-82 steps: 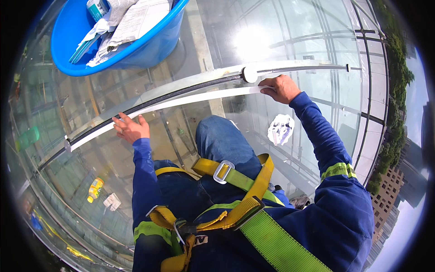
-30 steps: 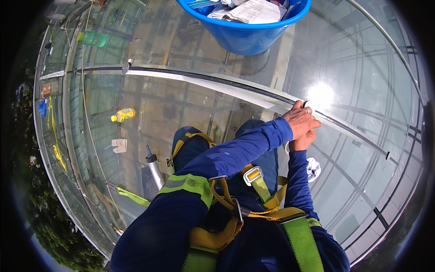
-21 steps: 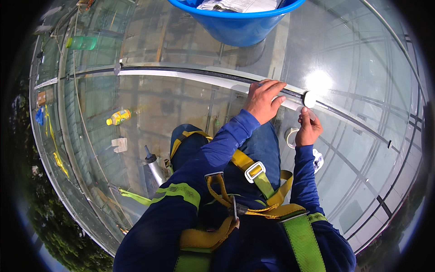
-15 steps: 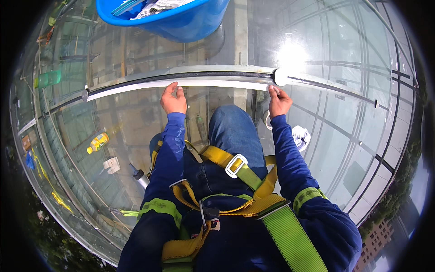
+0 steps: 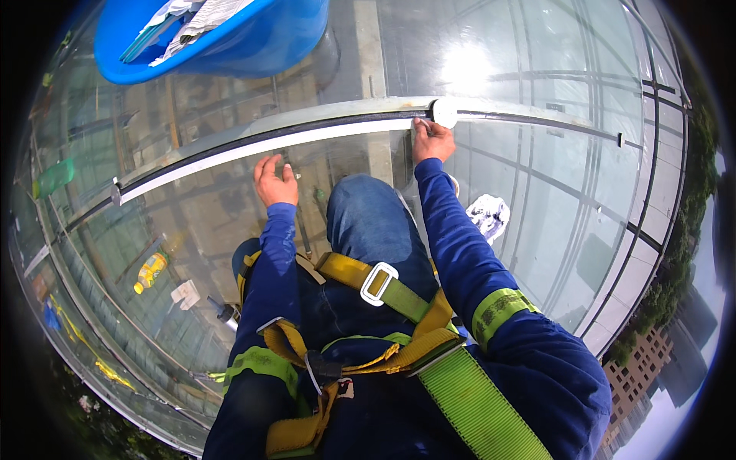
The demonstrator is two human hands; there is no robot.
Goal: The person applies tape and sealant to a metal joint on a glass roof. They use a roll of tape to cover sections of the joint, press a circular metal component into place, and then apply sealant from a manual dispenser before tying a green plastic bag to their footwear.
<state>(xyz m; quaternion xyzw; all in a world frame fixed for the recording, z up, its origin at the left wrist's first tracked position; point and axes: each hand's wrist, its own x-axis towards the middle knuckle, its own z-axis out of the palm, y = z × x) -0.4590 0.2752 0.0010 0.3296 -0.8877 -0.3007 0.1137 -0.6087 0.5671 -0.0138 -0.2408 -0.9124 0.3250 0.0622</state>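
A long white strip [image 5: 268,146] lies along the black joint [image 5: 307,127] between the glass panels, in front of my bent knee. My right hand [image 5: 433,142] pinches the strip's right end, right beside a round white disc [image 5: 444,113] on the joint. My left hand [image 5: 275,182] is just on the near side of the strip, not touching it, with its slightly curled fingers apart and nothing in them. At the strip's left end is a small grey end piece [image 5: 116,191].
A blue tub [image 5: 284,38] with folded cloths stands beyond the joint. To my left are a yellow bottle [image 5: 151,272], a crumpled scrap [image 5: 185,294] and a green bottle [image 5: 54,178]. A white-and-dark cloth [image 5: 488,217] lies right. I wear a yellow-green harness [image 5: 483,406].
The strip has moved up against the black joint. My left hand has let go of it and drawn back toward me. The view has shifted to the right.
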